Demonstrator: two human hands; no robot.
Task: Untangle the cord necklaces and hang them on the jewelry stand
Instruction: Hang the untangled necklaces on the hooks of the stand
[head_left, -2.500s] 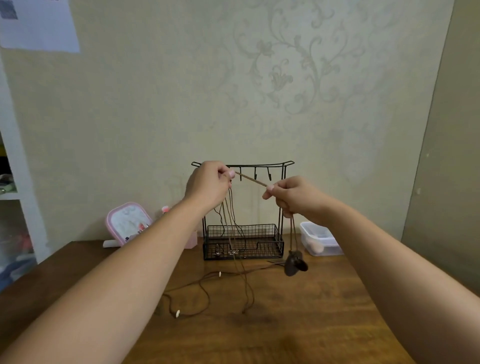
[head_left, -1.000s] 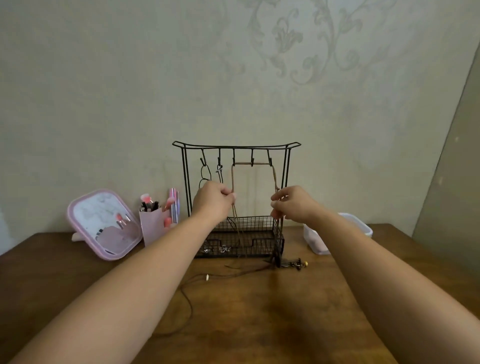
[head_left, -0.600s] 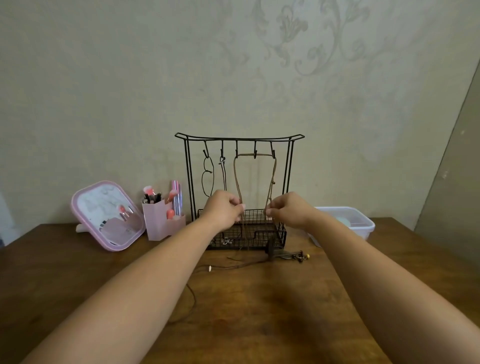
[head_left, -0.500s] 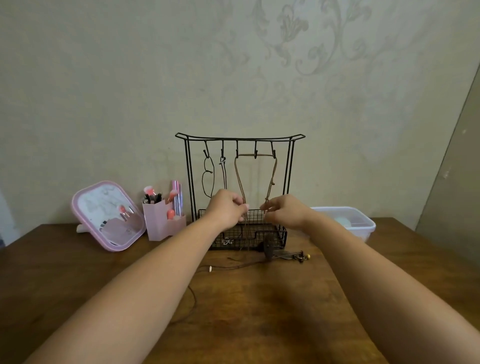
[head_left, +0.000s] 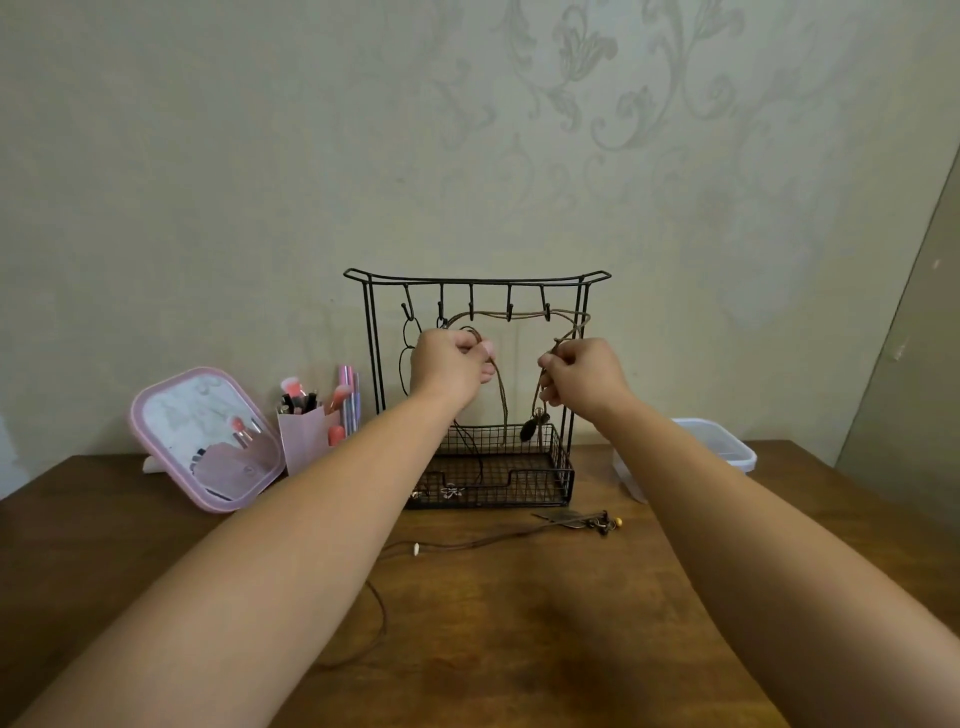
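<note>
A black wire jewelry stand (head_left: 372, 332) with a row of hooks and a mesh basket stands at the back of the wooden table (head_left: 493, 634). A brown cord necklace (head_left: 524, 314) is draped across three hooks. My left hand (head_left: 451, 369) pinches its left strand and my right hand (head_left: 582, 379) pinches its right strand, both in front of the stand. A dark pendant (head_left: 530, 427) dangles below my right hand. A dark cord (head_left: 404, 358) hangs from the leftmost hooks. Another cord necklace (head_left: 576, 519) with beads lies on the table before the basket.
A pink-framed mirror (head_left: 205, 439) leans at the left, beside a pink cup of makeup brushes (head_left: 306, 426). A clear plastic box (head_left: 711, 449) sits right of the stand. The wall is close behind.
The brown necklace went from held in the air to draped over the hooks. My hands slid down its strands, then rose again and lifted the pendant off the table.
</note>
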